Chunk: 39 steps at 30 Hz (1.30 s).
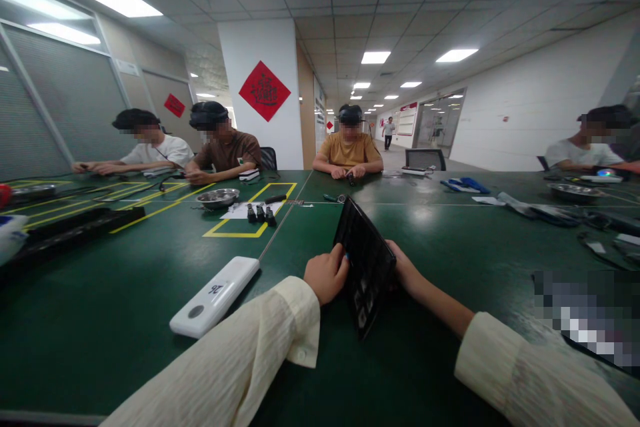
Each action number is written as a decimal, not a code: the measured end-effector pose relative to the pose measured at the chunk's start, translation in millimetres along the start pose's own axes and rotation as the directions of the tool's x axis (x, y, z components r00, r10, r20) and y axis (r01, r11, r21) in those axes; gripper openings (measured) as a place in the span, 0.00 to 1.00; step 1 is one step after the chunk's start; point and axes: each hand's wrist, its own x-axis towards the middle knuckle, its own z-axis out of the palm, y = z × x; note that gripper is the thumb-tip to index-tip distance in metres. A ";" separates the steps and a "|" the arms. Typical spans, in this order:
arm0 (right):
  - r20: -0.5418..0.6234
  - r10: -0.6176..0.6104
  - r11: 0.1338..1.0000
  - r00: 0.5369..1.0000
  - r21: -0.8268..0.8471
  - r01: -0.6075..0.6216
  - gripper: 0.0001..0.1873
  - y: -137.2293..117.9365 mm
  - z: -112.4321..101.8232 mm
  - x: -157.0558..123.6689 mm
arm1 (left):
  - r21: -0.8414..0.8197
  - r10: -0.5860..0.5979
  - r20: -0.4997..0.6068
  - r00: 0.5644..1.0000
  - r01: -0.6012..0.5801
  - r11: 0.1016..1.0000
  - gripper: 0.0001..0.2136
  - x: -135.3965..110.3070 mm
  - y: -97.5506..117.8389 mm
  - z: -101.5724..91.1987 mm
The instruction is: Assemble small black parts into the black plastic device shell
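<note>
Right grip (404, 269) holds the right-hand edge of a black rectangular panel (365, 267); the left grip (325, 275) has fingers against its left side, but whether they clasp it or only touch cannot be told. Beneath spreads the green surface (425, 353), with the panel standing steeply over its near middle, then a white power bank (216, 297) lying left of the left hand, and farther off a steel bowl (204, 199). Slack right fingers could let the panel tip or slide; a hard push from the left could twist it. Characters on the red diamond hanging (265, 91) on the pillar are too blurred to read. The power bank bears "26", upside down from this seat; no brand is legible.
</note>
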 end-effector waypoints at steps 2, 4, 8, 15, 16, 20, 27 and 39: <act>-0.002 -0.004 1.000 1.000 -0.007 0.004 0.26 0.5 0.1 0.2 | -0.001 -0.005 0.010 1.000 0.005 1.000 0.17 -0.4 0.3 -1.0; -0.001 -0.001 1.000 1.000 -0.019 0.001 0.26 0.4 0.0 0.0 | -0.005 -0.010 0.013 1.000 0.010 1.000 0.17 -0.8 0.4 -1.7; 0.002 0.004 1.000 1.000 -0.028 -0.004 0.27 -0.4 -0.5 -0.8 | -0.015 -0.017 0.018 1.000 0.017 1.000 0.18 -0.7 -0.1 -1.3; 0.026 0.016 0.999 1.000 -0.030 -0.015 0.27 1.2 -1.7 0.7 | -0.023 -0.009 0.008 1.000 0.010 1.000 0.18 0.1 -0.1 -1.2; 0.030 0.016 1.000 0.999 -0.025 -0.015 0.27 1.3 -1.8 0.6 | -0.025 -0.009 0.015 1.000 0.010 1.000 0.17 -0.2 0.3 -2.0; 0.027 0.013 1.000 1.000 -0.013 -0.013 0.28 2.1 -1.7 0.9 | -0.022 -0.024 0.028 0.999 0.024 0.999 0.17 -1.1 1.1 -3.8; 0.021 0.018 1.000 1.000 -0.023 -0.017 0.28 -0.3 -0.8 0.1 | -0.019 -0.013 0.021 1.000 0.014 1.000 0.19 0.4 -1.1 -0.4; 0.022 0.000 0.999 1.000 -0.038 0.001 0.28 2.8 -2.1 1.4 | 0.012 -0.021 0.041 0.999 0.021 1.000 0.18 -0.6 2.2 -5.4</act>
